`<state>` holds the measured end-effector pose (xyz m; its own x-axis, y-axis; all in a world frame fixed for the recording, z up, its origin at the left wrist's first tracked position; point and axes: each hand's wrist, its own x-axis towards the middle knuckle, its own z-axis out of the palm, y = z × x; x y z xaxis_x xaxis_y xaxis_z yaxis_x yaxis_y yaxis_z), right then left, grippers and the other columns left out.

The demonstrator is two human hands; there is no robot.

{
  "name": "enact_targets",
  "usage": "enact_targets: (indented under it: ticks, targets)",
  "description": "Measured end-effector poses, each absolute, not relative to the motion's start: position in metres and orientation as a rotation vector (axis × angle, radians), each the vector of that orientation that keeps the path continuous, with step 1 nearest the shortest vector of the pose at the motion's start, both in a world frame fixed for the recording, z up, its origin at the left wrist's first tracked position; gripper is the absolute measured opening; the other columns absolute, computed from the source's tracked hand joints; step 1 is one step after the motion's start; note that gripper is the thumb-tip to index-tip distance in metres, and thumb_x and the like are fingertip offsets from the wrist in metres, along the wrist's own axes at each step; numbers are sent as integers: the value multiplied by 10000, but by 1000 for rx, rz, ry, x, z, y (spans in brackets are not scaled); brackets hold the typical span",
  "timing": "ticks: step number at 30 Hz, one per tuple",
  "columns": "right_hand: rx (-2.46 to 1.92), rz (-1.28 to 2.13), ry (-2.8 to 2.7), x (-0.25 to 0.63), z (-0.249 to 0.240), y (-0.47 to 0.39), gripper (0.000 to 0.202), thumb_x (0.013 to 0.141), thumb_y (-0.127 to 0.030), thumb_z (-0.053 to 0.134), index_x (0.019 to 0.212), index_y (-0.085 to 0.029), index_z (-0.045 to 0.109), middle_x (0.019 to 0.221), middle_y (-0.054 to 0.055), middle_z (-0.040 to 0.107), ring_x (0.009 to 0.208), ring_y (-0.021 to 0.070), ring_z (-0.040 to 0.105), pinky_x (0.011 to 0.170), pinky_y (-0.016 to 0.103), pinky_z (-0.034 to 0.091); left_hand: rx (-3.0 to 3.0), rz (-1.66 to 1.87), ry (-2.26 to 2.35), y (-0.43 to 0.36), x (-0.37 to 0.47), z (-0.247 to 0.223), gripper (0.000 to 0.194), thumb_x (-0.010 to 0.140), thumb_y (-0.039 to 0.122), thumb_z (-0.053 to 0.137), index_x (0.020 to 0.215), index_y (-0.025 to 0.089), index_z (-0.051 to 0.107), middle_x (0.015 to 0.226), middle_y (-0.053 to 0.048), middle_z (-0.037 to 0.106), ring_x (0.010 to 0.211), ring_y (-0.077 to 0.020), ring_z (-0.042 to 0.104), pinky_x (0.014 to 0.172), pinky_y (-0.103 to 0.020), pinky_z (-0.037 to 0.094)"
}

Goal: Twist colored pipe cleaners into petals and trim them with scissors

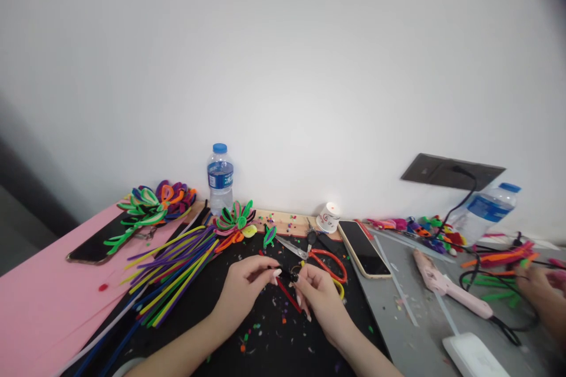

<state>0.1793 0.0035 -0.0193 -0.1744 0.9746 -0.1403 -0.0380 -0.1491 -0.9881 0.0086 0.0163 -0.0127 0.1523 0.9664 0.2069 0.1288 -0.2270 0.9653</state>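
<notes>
Between my two hands, over the black mat [239, 312], is a short black piece [288, 274] that looks like a pipe cleaner. My left hand [247, 284] pinches its left end with thumb and fingers. At the other end, the fingertips of my right hand [322, 297] are closed on it. A red pipe cleaner [289, 296] slants down just below. Beyond my right hand lie scissors [329, 262] with orange-red handles, their blades pointing left. A small green and purple pipe-cleaner piece [269, 236] sits behind my left hand.
Left are loose pipe cleaners [177, 271], pipe-cleaner flowers [236, 221] and a water bottle [220, 179]. A paper cup [329, 217] and phone [365, 249] stand behind my right hand. Farther right are a pink glue gun [451, 288], a cord and another person's hand [537, 283].
</notes>
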Motion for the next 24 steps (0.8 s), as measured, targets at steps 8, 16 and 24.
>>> enact_targets:
  ticks: [8,16,24]
  targets:
    - [-1277,1434,-1468,176,-20,-1,206,774,-291,497,611,-173,453,467,-52,497,320,50,339,328,169,241,1238,1067,870,12,17,-12,232,816,329,478,702,145,560,673,19,499,653,-112,466,634,-218,400]
    - [-1454,485,-2117,180,-9,-5,158,643,-59,577,721,-196,557,736,-1,543,712,167,515,642,265,399,1306,1288,1093,27,2,-12,260,850,358,396,748,157,526,661,6,538,627,-145,528,667,-261,404]
    - [-1425,394,-2013,186,-16,-1,145,768,-75,449,818,-193,517,747,23,590,693,171,573,626,266,453,1154,1388,1119,39,-1,-27,265,826,392,417,855,153,528,653,25,502,487,-88,385,485,-206,325]
